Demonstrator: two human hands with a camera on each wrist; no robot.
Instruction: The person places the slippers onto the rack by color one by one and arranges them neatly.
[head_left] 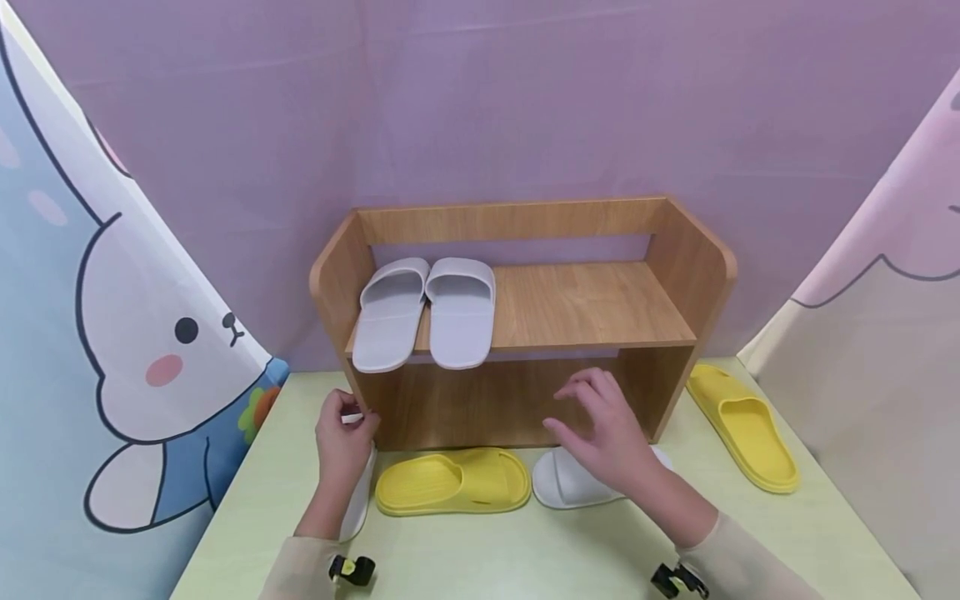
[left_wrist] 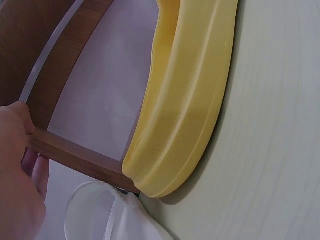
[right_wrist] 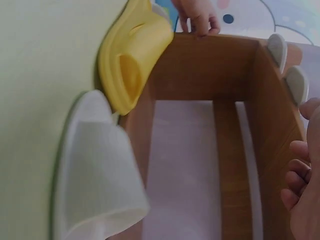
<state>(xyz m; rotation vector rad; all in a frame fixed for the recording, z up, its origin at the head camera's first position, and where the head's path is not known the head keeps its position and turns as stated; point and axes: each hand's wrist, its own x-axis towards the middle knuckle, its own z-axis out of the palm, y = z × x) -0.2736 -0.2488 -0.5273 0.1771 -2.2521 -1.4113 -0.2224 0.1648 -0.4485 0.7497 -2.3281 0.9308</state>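
Note:
A small wooden shoe rack (head_left: 585,304) stands against the wall. My left hand (head_left: 341,442) pinches the front edge of its left side panel (left_wrist: 75,156) between thumb and fingers. My right hand (head_left: 606,429) is held in front of the lower compartment, fingers loosely bent around nothing. Two pale grey slippers (head_left: 461,329) sit side by side on the left of the upper shelf, toes inward to the back. In front of the rack's base a yellow slipper (head_left: 491,483) lies sideways. A white slipper (head_left: 555,479), partly hidden by my right hand, lies to its right.
Another white slipper (head_left: 360,504) lies by the rack's left front corner, mostly behind my left hand. A second yellow slipper (head_left: 757,442) rests right of the rack on the pale green table (head_left: 817,533). Purple cloth (head_left: 525,100) covers the wall behind; printed curtains flank both sides.

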